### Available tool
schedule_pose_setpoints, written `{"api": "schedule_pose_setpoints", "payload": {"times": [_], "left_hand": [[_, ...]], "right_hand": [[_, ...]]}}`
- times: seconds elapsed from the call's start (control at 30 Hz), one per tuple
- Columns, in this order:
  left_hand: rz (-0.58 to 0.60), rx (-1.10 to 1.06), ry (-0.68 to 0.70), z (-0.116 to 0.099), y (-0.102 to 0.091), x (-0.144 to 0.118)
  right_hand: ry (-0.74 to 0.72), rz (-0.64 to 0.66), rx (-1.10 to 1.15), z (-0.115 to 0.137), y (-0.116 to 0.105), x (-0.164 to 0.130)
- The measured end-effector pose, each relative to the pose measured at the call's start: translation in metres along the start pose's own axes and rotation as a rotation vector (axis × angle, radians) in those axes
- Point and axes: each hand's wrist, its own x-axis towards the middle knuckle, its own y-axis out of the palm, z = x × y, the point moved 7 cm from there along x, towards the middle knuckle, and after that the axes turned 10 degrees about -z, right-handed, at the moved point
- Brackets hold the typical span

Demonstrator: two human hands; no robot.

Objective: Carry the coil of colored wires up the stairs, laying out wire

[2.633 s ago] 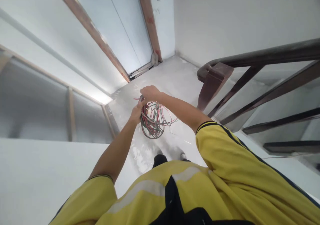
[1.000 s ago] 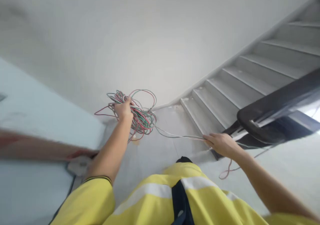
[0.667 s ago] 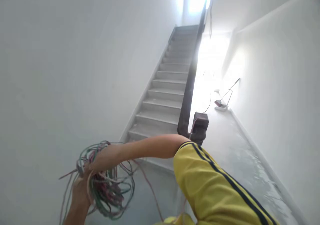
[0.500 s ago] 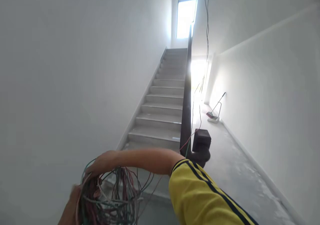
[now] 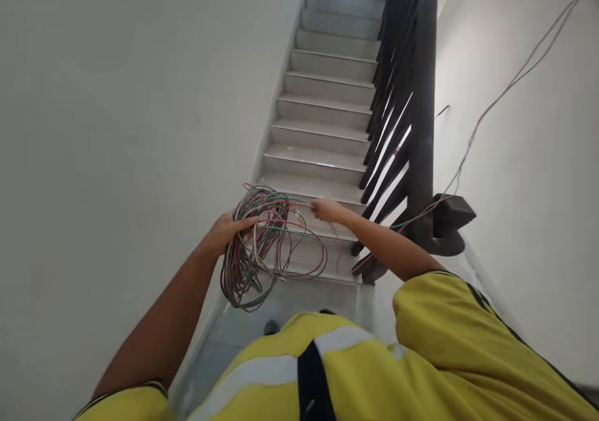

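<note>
A loose coil of red, green and grey electrical wire point(image 5: 255, 246) hangs in front of the lower stairs. My left hand point(image 5: 229, 231) is closed round the coil's left side, its thumb lying across the strands. To the right of the coil, my right hand point(image 5: 326, 210) pinches a strand that runs out from the bundle. Several loops sag below and between the two hands. More wire point(image 5: 461, 165) stretches from the newel post up to the top right.
A pale staircase point(image 5: 322, 112) climbs ahead, with a plain wall point(image 5: 131, 128) on its left. Along its right side stands a dark wooden railing point(image 5: 421, 96), ending in a scrolled handrail end point(image 5: 452, 221). Grey floor point(image 5: 219, 340) lies below the bottom step.
The view has tipped down. My right hand has moved off the coil to the right and now pulls out a strand. My left hand still holds the bundle.
</note>
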Motion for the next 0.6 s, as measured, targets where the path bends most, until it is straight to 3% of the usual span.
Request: {"api": "schedule_pose_setpoints", "payload": {"times": [0.07,0.1,0.17,0.27,0.33,0.4,0.43,0.47,0.5,0.53,0.6], "left_hand": [[0.027,-0.002,-0.005,-0.054,-0.053,0.058],[0.029,-0.002,-0.003,-0.073,-0.07,0.074],[0.038,-0.022,-0.004,-0.079,-0.08,0.073],[-0.034,-0.123,-0.023,-0.022,-0.055,0.001],[-0.134,-0.247,-0.04,0.012,-0.039,-0.061],[-0.192,-0.411,-0.039,0.023,-0.036,-0.102],[-0.207,-0.51,-0.029,0.027,-0.04,-0.109],[-0.214,-0.618,-0.016,0.037,-0.046,-0.102],[-0.218,-0.729,-0.008,0.06,-0.053,-0.083],[-0.22,-0.841,-0.006,0.097,-0.061,-0.051],[-0.22,-1.03,-0.046,0.213,-0.072,0.046]], "right_hand": [[0.237,-0.126,-0.045,-0.047,-0.034,0.055],[0.318,-0.185,-0.071,-0.073,-0.05,0.066],[0.442,-0.308,-0.109,-0.128,-0.07,0.047],[0.518,-0.665,-0.144,-0.195,-0.09,-0.068],[0.449,-0.91,-0.193,-0.21,-0.118,-0.147],[0.349,-0.992,-0.291,-0.209,-0.146,-0.182],[0.314,-0.942,-0.35,-0.209,-0.147,-0.177],[0.296,-0.828,-0.406,-0.214,-0.13,-0.156],[0.29,-0.677,-0.449,-0.226,-0.09,-0.124],[0.292,-0.525,-0.473,-0.244,-0.028,-0.082],[0.297,-0.267,-0.478,-0.294,0.149,0.013]]}}
